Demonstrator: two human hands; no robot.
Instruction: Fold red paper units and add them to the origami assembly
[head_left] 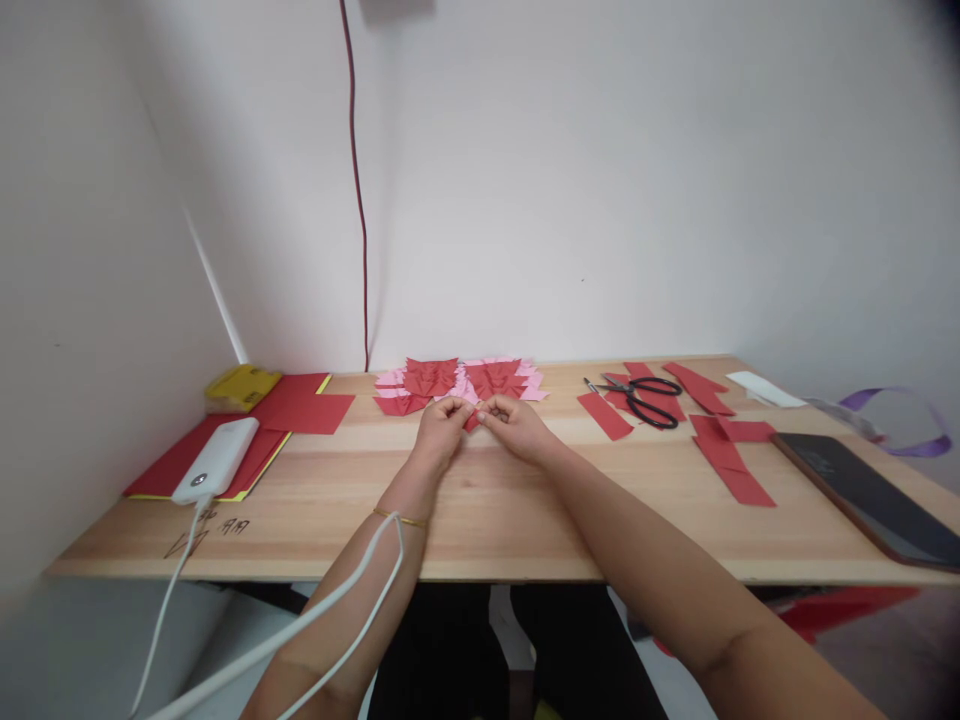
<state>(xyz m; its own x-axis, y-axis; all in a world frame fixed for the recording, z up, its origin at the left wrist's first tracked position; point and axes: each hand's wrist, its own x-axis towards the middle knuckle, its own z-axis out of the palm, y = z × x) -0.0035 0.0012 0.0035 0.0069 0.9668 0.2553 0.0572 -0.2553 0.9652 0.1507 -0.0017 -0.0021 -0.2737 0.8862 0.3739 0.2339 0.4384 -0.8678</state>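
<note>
Between the fingertips of both hands is a small piece of red paper (472,423), mostly covered by the fingers. My left hand (442,432) pinches it from the left, and my right hand (516,428) pinches it from the right, close together over the middle of the table. Just beyond them lie red folded paper pieces (430,378) in a pile, with pink folded paper pieces (533,381) showing at the sides. How the held paper is folded cannot be made out.
Black-handled scissors (651,400) lie among red paper scraps (731,460) at the right. A dark phone (862,490) rests by the right edge. On the left, a white power bank (217,460) with a cable sits on red paper sheets (315,412), near a yellow packet (241,388).
</note>
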